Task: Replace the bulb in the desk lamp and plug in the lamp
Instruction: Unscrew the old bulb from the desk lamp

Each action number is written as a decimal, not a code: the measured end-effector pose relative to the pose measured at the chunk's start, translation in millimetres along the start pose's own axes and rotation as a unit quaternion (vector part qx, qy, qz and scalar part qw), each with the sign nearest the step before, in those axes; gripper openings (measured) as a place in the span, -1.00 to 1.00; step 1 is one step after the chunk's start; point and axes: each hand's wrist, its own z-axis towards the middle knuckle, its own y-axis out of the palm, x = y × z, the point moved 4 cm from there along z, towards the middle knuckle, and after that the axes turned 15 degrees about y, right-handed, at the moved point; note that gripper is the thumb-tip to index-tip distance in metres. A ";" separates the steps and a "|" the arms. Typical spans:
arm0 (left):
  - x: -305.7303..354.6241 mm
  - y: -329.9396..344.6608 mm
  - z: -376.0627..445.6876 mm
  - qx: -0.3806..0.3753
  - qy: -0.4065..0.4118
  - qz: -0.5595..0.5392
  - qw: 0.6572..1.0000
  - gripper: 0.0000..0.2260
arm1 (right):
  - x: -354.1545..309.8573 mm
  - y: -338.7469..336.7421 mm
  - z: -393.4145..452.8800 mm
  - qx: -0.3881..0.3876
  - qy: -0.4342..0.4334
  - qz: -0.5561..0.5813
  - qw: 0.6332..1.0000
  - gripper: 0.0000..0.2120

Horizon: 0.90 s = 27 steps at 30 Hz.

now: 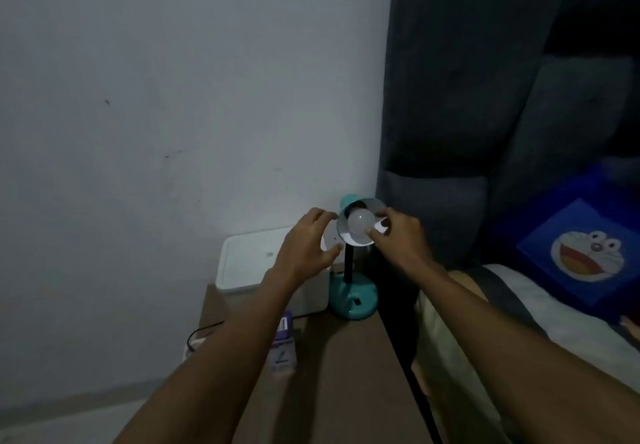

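**A:** Your right hand (398, 236) has its fingertips (375, 232) pinched on the bulb (361, 225), which sits inside the shade (377, 205) of the teal desk lamp (353, 300). Your left hand (306, 246) is spread open beside the shade's left edge; I cannot tell whether it touches the rim.

**B:** How will the bulb handle?

**A:** Light, smooth and probably slippery, and likely fragile. Take it around its widest part with several fingertips, and twist without squeezing. The lamp looks light on its thin neck, so steady the shade with your left hand or the whole lamp may turn.

**B:** And around the lamp?

**A:** A white box (263, 263) stands just left of the lamp's base. A small purple carton (284, 339) lies nearer you, left of the base. A dark cord (204, 333) runs further left, at the table's (346, 374) edge.
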 end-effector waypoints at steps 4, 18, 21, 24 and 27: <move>-13.5 18.8 13.8 -0.032 0.008 -0.066 0.997 -0.08 | 2.7 12.0 9.8 -0.019 0.037 0.032 0.999 -0.49; -32.8 51.5 28.1 -0.002 0.083 -0.130 0.988 -0.15 | 2.2 50.5 28.0 0.036 0.012 0.043 0.998 -0.53; -36.5 51.1 27.1 -0.008 0.070 -0.137 0.988 -0.10 | 0.7 56.5 24.9 0.040 -0.026 -0.029 0.998 -0.48; -38.8 51.6 29.2 -0.015 0.066 -0.148 0.987 -0.09 | -3.1 57.9 19.9 0.063 -0.108 -0.073 0.989 -0.40; -39.4 52.9 31.7 -0.016 0.061 -0.148 0.987 -0.09 | 1.2 57.6 20.6 0.070 -0.078 -0.027 0.994 -0.33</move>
